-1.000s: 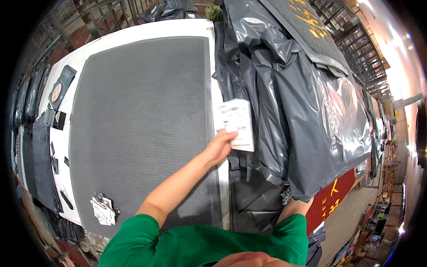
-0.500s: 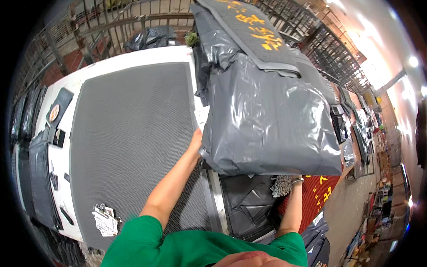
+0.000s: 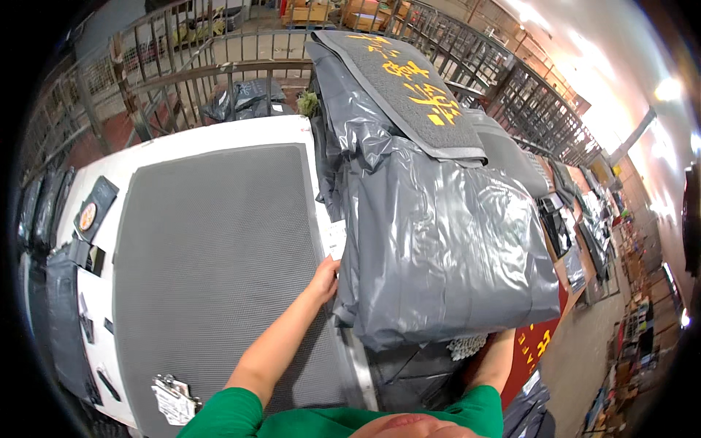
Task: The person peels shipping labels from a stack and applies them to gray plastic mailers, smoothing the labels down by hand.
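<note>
A large, shiny grey plastic-wrapped package (image 3: 445, 248) lies on a pile to the right of a dark grey textured mat (image 3: 219, 248). At its left side, my left hand (image 3: 326, 280) grips the plastic edge, just below a white label (image 3: 336, 239). My right forearm (image 3: 496, 358) reaches under the package's near edge; the right hand itself is hidden beneath it. Behind the package, a folded grey mat (image 3: 409, 87) with yellow lettering rests on top of the pile. Below its near edge, a grey nubby mat piece (image 3: 466, 347) and a red mat (image 3: 533, 354) with yellow lettering show.
The dark mat lies on a white table (image 3: 212, 139). A clipboard with papers (image 3: 174, 401) sits at its near left corner, a black knife-like tool (image 3: 109, 384) beyond it. Wrapped packages (image 3: 69, 321) line the left edge. Metal railings (image 3: 219, 80) stand behind.
The view has tilted up, so the table and pile sit lower in the picture. My right hand has slid further under the package; the left keeps to its side edge.
</note>
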